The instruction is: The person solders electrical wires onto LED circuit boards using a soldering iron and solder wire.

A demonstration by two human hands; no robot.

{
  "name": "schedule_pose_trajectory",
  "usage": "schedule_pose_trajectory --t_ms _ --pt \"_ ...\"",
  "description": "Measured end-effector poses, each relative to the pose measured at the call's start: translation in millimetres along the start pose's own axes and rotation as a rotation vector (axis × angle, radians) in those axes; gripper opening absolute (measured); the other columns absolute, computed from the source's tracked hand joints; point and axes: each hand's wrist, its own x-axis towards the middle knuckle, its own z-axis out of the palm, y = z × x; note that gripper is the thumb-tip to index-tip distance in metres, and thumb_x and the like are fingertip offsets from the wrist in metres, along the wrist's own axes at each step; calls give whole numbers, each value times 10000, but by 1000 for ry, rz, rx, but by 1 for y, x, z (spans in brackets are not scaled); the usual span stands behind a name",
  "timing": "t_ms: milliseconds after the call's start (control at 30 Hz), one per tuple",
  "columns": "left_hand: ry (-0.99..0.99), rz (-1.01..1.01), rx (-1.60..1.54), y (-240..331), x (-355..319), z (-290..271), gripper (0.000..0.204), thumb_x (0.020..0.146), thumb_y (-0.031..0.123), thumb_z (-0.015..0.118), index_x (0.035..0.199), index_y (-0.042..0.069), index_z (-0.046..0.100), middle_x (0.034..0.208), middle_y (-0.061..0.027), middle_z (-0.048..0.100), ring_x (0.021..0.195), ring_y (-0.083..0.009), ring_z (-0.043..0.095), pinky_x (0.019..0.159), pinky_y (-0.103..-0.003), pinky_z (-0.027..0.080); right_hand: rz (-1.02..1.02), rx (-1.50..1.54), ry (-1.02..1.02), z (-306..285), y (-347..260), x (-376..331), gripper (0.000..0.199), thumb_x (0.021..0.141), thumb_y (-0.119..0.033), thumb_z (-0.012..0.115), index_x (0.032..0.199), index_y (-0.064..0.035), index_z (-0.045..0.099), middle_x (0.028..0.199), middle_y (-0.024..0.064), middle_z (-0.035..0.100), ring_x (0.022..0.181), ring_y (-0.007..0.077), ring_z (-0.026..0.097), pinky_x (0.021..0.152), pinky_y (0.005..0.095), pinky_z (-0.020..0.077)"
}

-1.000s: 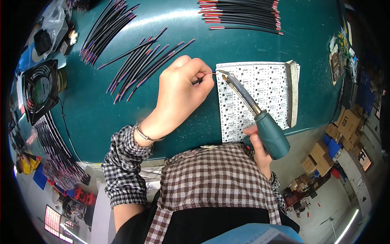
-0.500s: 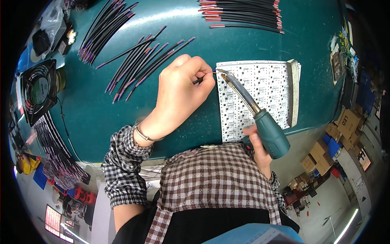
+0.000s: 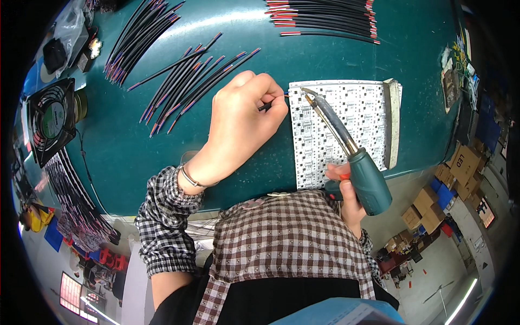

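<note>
My left hand [image 3: 241, 111] is closed in a pinch around a short black cable [image 3: 265, 106]. The cable's thin stripped wire end reaches the upper left edge of a white circuit board panel [image 3: 346, 116] printed with rows of small dark parts. In my right hand [image 3: 351, 201], fingers wrapped round its grip, is a soldering iron [image 3: 370, 183] with a green handle. Its tip points up and left over the panel, a little to the right of the wire end. A flat metal bar [image 3: 390, 124] lies across the panel's right side.
Loose black cables [image 3: 189, 89] lie left of my left hand, with a thicker bundle [image 3: 138, 46] behind them. Red-ended cables [image 3: 325, 23] sit in a row at the far side. A black fan [image 3: 52, 123] stands at the left edge, near hanging cables [image 3: 81, 200].
The soldering iron has shifted right and slightly toward me, its tip moving off the wire end at the panel's edge. My left hand has stayed nearly still with the cable.
</note>
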Motion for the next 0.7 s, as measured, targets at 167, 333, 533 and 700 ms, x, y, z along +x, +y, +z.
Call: schedule_pose_trajectory --t_ms 167,333,533,700 --pt "-30 -17 51 7 -5 -8 108 734 12 711 809 51 643 734 -59 592 601 -202 612 534 -304 492 -16 21 -7 -2 -2 1 332 907 -202 618 1072 82 573 951 202 653 872 283 684 770 410 587" --pt "172 198 309 4 8 -39 134 758 59 730 879 61 673 824 -85 594 780 -276 624 662 -358 499 -40 67 53 -6 1 -1 384 916 -251 632 1082 87 557 945 176 634 869 276 676 739 402 598" --pt "35 141 503 -8 32 -35 139 772 120 729 832 48 627 843 -109 594 780 -319 600 692 -400 490 -129 97 37 -14 7 3 345 939 -196 582 1129 88 534 976 164 610 875 274 673 731 391 608" --pt "-18 74 437 -7 36 -31 160 780 120 724 835 33 601 836 -119 593 785 -331 593 695 -412 486 -131 96 11 -17 4 -1 322 942 -168 560 1130 91 532 1005 169 601 881 276 671 745 394 605"
